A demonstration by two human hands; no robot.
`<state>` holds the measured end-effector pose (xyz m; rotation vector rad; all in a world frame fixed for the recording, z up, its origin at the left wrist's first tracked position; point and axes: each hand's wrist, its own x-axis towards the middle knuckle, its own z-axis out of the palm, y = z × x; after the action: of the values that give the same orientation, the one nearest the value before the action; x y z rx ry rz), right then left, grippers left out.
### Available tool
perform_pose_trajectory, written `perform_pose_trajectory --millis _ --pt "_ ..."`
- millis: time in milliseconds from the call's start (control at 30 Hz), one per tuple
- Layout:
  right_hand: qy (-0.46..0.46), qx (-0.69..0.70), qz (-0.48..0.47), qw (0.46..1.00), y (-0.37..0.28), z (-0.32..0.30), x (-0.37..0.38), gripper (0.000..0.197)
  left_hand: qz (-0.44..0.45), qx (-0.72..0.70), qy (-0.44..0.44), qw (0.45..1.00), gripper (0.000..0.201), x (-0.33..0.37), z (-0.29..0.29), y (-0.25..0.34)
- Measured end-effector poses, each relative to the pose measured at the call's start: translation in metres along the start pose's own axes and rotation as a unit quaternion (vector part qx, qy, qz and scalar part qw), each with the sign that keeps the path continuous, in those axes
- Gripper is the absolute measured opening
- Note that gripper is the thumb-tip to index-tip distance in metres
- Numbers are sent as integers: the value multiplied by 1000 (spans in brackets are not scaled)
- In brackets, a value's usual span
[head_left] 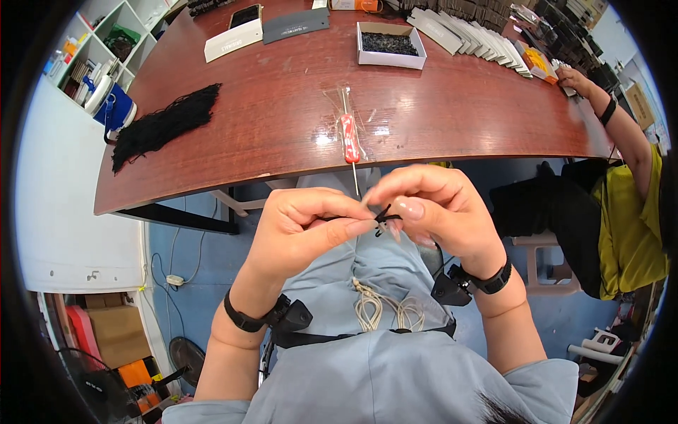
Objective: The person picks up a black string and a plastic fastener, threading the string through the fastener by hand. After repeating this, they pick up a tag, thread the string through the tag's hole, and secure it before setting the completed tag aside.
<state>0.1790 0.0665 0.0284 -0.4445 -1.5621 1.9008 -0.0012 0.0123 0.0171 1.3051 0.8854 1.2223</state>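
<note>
Over my lap, both hands meet around a short black cord point(383, 217) with a looped or knotted part and loose ends. My left hand point(300, 230) pinches it between thumb and forefinger. My right hand point(448, 212) is curled at the cord's other side, its thumb and fingertips closed about the strands; the exact grip is partly hidden. Just beyond my fingers, a red-handled tool point(350, 138) with a thin metal shaft lies at the table edge, the shaft sticking out past it. Clear film or tape surrounds the tool.
On the red-brown table point(275, 127) lie a bundle of black cords point(169, 124), a white box of small black pieces point(390, 60), grey and white cards point(296, 25) and a fanned card stack point(480, 42). At right, a co-worker's hand point(575, 81) rests near an orange-and-white box point(537, 60).
</note>
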Motion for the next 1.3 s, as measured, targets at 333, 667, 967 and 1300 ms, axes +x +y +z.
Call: perform_pose_trajectory --millis 333,667,967,1300 --pt "-35 248 115 961 -4 -4 8 23 288 375 27 881 16 1 5 4" --pt "19 12 42 999 -3 0 8 15 355 534 18 767 29 2 5 5" --pt "-8 39 -7 999 -4 0 9 20 151 329 39 931 16 0 6 14" --pt "-45 167 50 984 -8 -4 14 18 178 291 54 939 13 5 3 16"
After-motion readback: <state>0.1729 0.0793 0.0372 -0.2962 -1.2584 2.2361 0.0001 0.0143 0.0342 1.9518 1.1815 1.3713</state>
